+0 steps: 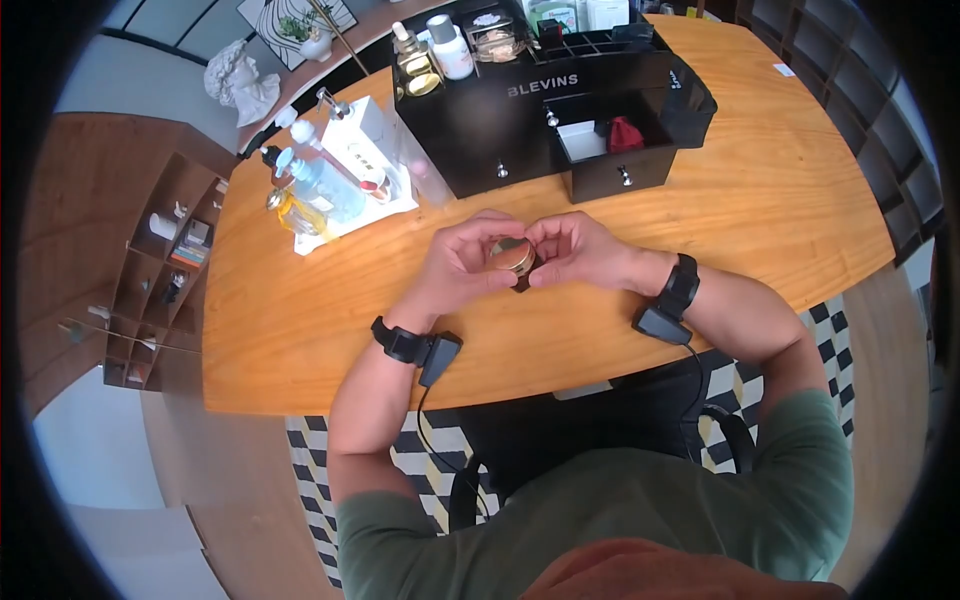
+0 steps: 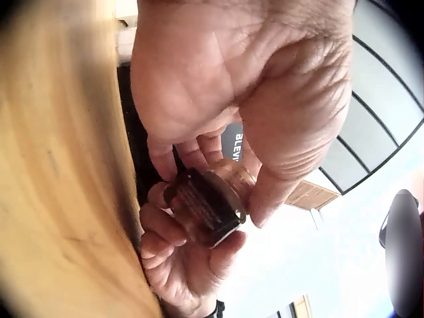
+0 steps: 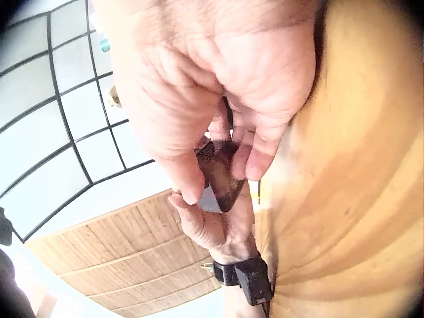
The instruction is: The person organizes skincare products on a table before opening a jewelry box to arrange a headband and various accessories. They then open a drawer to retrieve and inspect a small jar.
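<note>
Both hands hold one small cosmetic jar close over the table, in front of the black organizer. Its round gold lid (image 1: 515, 257) faces up toward the head camera. Dark, angular and glossy, the jar's body (image 2: 204, 207) carries fine print in the left wrist view. My left hand (image 1: 462, 265) pinches the lid side between thumb and fingers. From the other side my right hand (image 1: 578, 250) grips the dark body, thumb on one face and fingertips on the opposite one. In the right wrist view, fingers cover part of the dark body (image 3: 222, 177).
The black organizer (image 1: 480, 130), lettered BLEVINS, stands at the back with bottles on top. Its right drawer (image 1: 620, 178) is pulled out, with a red pouch (image 1: 625, 134) inside. At left, a white tray (image 1: 400, 205) carries several pump bottles. The wooden table's (image 1: 300, 350) front edge lies below the forearms.
</note>
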The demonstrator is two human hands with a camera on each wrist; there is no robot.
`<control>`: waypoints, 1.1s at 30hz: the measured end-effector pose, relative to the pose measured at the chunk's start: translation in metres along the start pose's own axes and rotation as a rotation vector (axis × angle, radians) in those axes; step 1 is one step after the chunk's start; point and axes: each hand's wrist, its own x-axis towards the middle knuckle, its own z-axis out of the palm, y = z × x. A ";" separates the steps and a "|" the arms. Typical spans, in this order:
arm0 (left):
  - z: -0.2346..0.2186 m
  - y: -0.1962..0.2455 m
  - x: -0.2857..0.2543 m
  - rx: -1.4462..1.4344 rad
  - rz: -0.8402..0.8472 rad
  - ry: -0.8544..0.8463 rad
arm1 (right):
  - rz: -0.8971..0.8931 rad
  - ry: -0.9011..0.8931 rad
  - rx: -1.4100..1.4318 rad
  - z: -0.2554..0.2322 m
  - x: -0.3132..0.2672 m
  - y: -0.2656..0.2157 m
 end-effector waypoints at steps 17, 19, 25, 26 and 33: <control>0.001 0.003 0.000 -0.063 -0.075 -0.008 | -0.002 0.007 -0.089 0.002 -0.001 -0.002; 0.004 0.006 0.002 -0.026 -0.040 -0.016 | -0.013 0.018 -0.076 0.005 -0.001 -0.006; -0.001 -0.005 0.000 0.019 -0.026 0.011 | -0.005 0.008 -0.065 0.008 -0.002 -0.011; -0.001 -0.006 0.000 0.017 -0.028 0.010 | -0.008 0.009 -0.060 0.009 -0.002 -0.012; 0.001 -0.010 0.000 0.089 -0.027 0.070 | -0.009 0.054 -0.103 0.008 -0.002 -0.007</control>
